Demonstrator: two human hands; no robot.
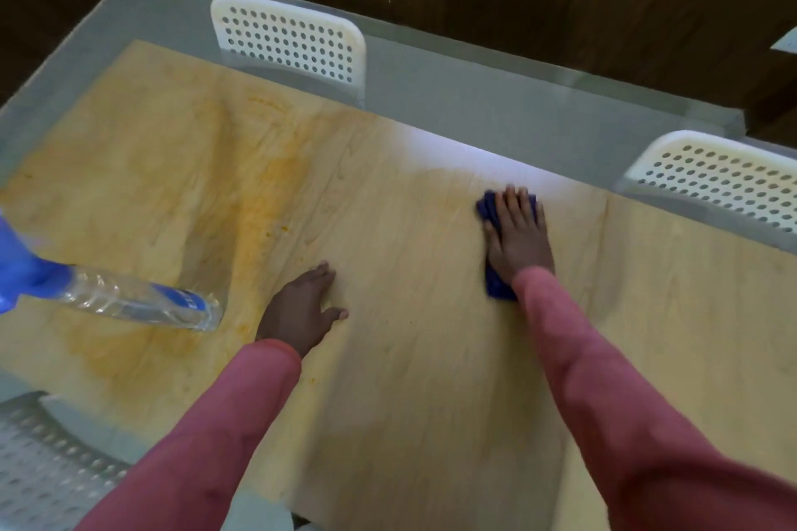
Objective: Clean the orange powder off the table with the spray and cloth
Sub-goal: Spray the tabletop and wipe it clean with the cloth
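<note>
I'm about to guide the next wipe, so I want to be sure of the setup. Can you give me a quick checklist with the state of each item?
1. Cloth under right hand, pressed flat: ok.
2. Left hand resting on the table, free: ok.
3. Spray bottle standing within reach on the left: ok.
4. Orange powder gone: not ok, smears remain on the left part.
5. Cloth over the smears: not ok, it is to their right.
6. Cloth damp enough: cannot tell.

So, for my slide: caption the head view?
Right hand presses cloth on table; orange powder remains left.
</note>
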